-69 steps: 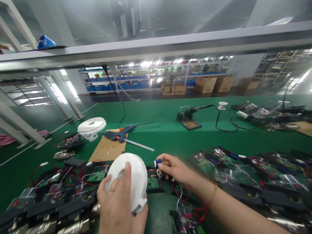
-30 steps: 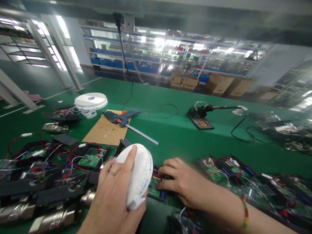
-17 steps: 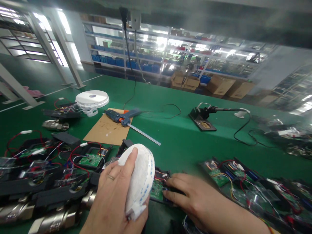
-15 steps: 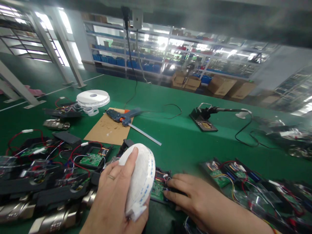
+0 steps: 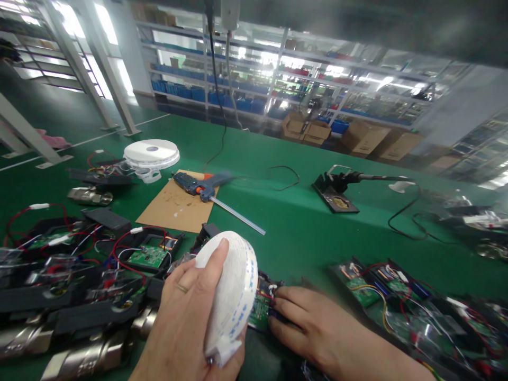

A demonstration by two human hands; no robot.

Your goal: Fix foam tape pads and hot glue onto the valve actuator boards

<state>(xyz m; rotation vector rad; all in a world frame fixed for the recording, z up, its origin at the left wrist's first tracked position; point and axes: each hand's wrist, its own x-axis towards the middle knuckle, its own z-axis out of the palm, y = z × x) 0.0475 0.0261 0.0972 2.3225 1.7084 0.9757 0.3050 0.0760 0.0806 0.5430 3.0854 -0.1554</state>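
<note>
The left hand (image 5: 186,323) is clamped round a thick white tape roll (image 5: 232,293), held on edge above the green bench (image 5: 293,233) — faint blue print on its rim, unreadable. The right hand (image 5: 313,330) presses fingertips on a green board (image 5: 260,309) in a black tray (image 5: 273,280); whether it grips, I cannot tell.

Matt white foam tape roll (image 5: 232,288), green felt-like bench top (image 5: 301,233)

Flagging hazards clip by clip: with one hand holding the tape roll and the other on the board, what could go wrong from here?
1. The tape roll in the left hand hangs over the circuit board; its loose end might stick to parts.
2. The right hand fingers press among red wires and could tug one loose.
</note>
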